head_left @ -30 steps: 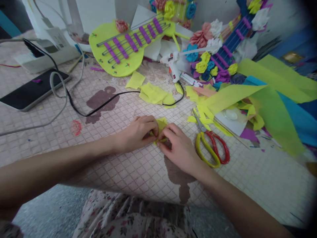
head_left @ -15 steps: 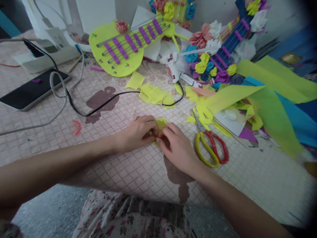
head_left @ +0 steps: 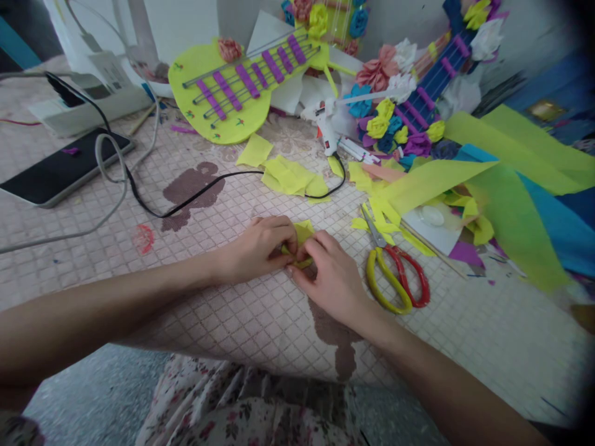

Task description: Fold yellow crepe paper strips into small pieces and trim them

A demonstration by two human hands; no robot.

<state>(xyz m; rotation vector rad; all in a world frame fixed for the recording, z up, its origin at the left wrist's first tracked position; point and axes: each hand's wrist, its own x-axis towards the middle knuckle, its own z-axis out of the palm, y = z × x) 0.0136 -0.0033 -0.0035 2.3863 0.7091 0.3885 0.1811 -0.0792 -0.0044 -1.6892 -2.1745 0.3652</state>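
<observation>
A small piece of yellow paper [head_left: 304, 233] is pinched between my two hands above the patterned cloth. My left hand [head_left: 266, 246] grips its left side with curled fingers. On the right side, the thumb and fingers of my right hand [head_left: 331, 272] close on the lower edge, and the fingertips of both hands nearly touch. Part of the paper is hidden behind the fingers. Scissors [head_left: 388, 266] with one yellow and one red handle lie just right of my right hand. Cut yellow pieces [head_left: 288, 176] rest beyond the hands.
A white glue gun [head_left: 326, 133] stands behind, its black cable curving left past a phone [head_left: 65, 167] and a power strip [head_left: 88, 111]. A yellow paper guitar [head_left: 223, 93] and a blue one [head_left: 425, 93] with paper flowers lean at the back. Paper strips [head_left: 437, 183] cover the right.
The thumb of my right hand has shifted slightly left and down, and a little more of the yellow paper shows between my hands.
</observation>
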